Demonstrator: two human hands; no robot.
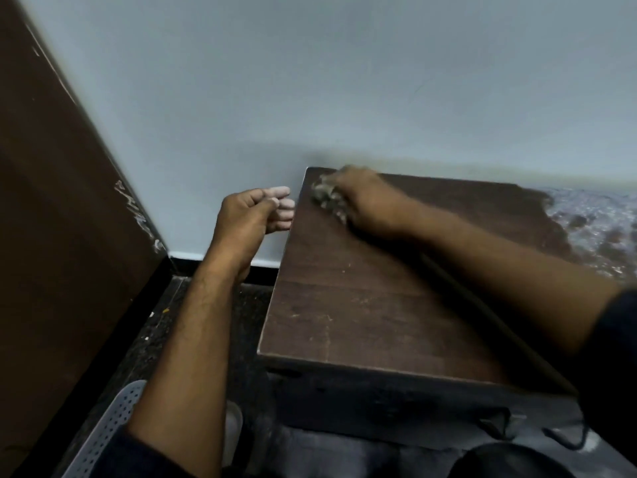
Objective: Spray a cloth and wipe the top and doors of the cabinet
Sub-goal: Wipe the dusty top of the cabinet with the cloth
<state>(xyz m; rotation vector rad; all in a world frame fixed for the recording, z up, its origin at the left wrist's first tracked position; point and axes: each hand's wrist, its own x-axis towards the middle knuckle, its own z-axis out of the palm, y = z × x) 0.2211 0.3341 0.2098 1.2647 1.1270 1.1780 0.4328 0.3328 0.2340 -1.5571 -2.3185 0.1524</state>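
A low brown wooden cabinet (362, 305) stands against a grey wall, its flat top scuffed and scratched. At the top's far left corner my right hand (365, 198) presses a crumpled grey cloth (325, 196) onto the wood, fingers curled over it; the hand is blurred. My left hand (255, 212) hangs in the air just left of the cabinet's edge, holding nothing, fingers loosely bent, their tips close to that edge. The cabinet's dark front (396, 401) shows below the top; its doors are mostly hidden. No spray bottle is in view.
A tall brown panel (58, 219) leans along the left side. A white perforated basket (103, 432) sits on the dark speckled floor (172, 322) at lower left. The right end of the cabinet top has a worn, pale patch (593, 225).
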